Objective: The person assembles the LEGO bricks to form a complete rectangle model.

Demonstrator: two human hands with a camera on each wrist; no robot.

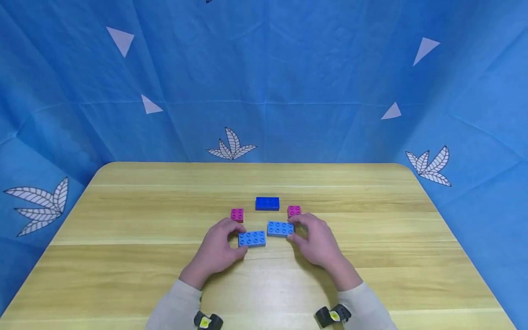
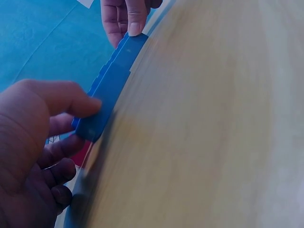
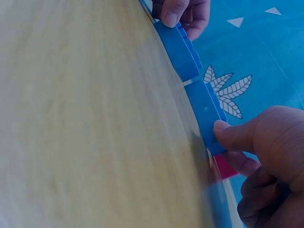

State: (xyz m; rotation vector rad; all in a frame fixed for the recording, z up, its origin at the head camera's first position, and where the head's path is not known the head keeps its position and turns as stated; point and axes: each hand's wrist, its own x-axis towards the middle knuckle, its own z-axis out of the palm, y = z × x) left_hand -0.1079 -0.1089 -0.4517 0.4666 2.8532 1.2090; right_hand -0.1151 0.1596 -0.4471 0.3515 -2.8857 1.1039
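Observation:
My left hand pinches the left end of a light blue toy building brick, thumb on the near side and fingers behind. Another light blue brick of the same size is pinched at its right end by my right hand. The two bricks stand end to end, studs up, the right one set slightly farther back. A narrow gap shows between them in the right wrist view. Just beyond my right fingers is a small magenta brick, its near part covered by them.
A second magenta brick sits behind my left hand. Farther back lies a dark blue brick. All are on a wooden table, with a blue patterned cloth hanging behind and at the sides.

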